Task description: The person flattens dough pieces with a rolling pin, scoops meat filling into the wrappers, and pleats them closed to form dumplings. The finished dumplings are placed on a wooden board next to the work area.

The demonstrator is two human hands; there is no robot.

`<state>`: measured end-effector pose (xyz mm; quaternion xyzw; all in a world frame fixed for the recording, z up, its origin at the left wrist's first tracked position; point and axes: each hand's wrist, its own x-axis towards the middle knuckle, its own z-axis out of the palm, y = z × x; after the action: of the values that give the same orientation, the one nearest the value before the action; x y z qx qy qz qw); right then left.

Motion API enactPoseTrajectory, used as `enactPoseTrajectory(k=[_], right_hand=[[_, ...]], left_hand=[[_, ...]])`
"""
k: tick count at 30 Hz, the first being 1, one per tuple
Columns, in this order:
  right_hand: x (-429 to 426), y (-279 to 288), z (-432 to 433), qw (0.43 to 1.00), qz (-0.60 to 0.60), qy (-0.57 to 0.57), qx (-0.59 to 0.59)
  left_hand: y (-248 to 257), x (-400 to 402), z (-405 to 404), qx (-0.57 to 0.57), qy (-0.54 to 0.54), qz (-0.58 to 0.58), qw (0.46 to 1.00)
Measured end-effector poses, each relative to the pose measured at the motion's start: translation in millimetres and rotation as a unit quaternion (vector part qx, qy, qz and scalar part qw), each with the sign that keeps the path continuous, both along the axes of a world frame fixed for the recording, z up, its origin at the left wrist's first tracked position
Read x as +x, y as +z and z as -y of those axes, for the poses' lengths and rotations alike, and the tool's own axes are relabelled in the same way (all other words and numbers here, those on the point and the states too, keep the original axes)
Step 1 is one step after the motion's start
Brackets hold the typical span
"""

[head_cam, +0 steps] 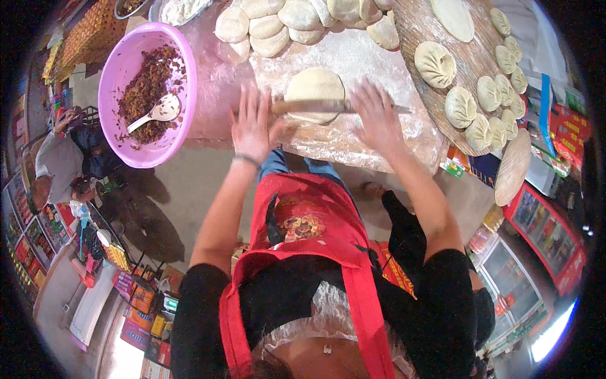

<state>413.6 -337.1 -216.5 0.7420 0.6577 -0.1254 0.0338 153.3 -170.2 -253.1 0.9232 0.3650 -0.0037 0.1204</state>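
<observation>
A thin wooden rolling pin (310,106) lies across a flat round of dough (317,85) on the floured wooden board (350,142). At the pin's left end is my left hand (253,123), its fingers stretched out and spread. My right hand (378,116), blurred, lies flat over the right part of the pin, whose tip shows beyond it. Neither hand has its fingers wrapped around the pin. To the left of my left hand, a pink plastic basin (189,94) holds brown chopped filling (142,90) and a white spoon (161,111).
Several dough rounds (298,16) lie at the board's far edge. On the right, a wooden board (421,28) carries pleated filled buns (461,106). A bowl of flour (182,9) and stacked egg trays (94,31) are at far left. Another person (61,156) is at left.
</observation>
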Motion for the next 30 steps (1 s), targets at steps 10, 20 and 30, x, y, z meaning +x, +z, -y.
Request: enactPoseTrajectory(k=[10,20,30], right_hand=[[23,-33,-15,0.996,0.038,-0.046,0.06],[39,-27,-105,0.985,0.073,-0.015,0.153],[-21,2,35,0.999,-0.024,0.017,-0.035]], left_hand=[[4,11,-11,-0.001,0.004,0.095,0.995],[-20,36,-59,-0.202,0.185,0.317,0.908],[8,-37,41,-0.035,-0.021,-0.023,0.999]])
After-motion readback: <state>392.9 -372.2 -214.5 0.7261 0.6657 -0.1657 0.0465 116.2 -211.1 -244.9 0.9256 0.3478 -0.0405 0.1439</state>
